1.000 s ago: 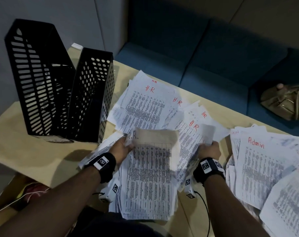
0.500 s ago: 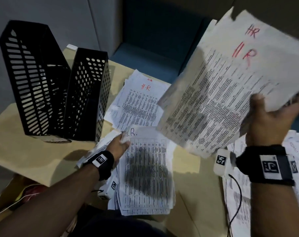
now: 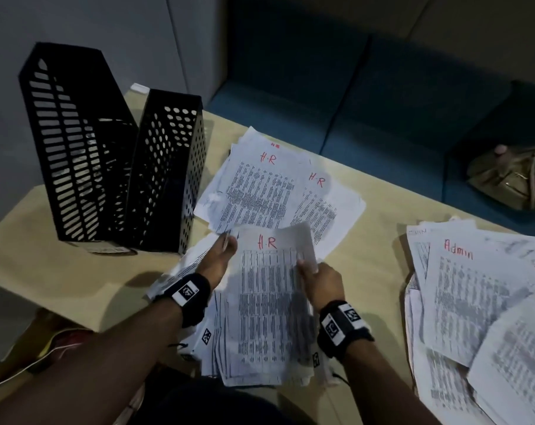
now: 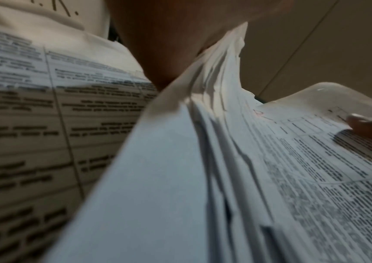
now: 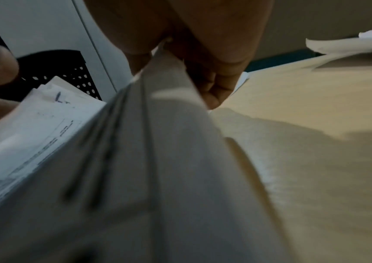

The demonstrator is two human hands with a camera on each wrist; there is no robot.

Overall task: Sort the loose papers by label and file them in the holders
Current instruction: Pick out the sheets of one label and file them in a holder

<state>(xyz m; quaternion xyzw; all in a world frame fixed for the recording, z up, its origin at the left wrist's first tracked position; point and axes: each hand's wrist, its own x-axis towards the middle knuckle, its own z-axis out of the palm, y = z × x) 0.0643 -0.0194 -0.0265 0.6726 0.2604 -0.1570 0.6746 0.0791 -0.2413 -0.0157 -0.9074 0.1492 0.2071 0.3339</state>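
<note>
A stack of printed sheets marked "H.R" in red [image 3: 269,305] lies at the table's near edge between my hands. My left hand [image 3: 221,256] holds its upper left corner, thumb on top. My right hand [image 3: 316,279] pinches the stack's right edge; the right wrist view shows its fingers [image 5: 214,83] curled round the sheets [image 5: 149,160]. In the left wrist view the paper edges [image 4: 214,142] fan out below my palm. More H.R sheets [image 3: 272,191] lie spread further back. An "Admin" pile [image 3: 474,302] covers the right. Two black perforated holders [image 3: 113,167] stand at the back left.
The tan table [image 3: 61,265] shows bare wood in front of the holders and between the two paper piles. A blue sofa [image 3: 367,102] runs behind the table, with an olive bag [image 3: 511,179] on it at the right. Cables lie on the floor at the lower left.
My right hand lifted a bundle of H.R sheets high to the right, then brought it down onto the stack under my left hand. It now grips the stack's right edge.
</note>
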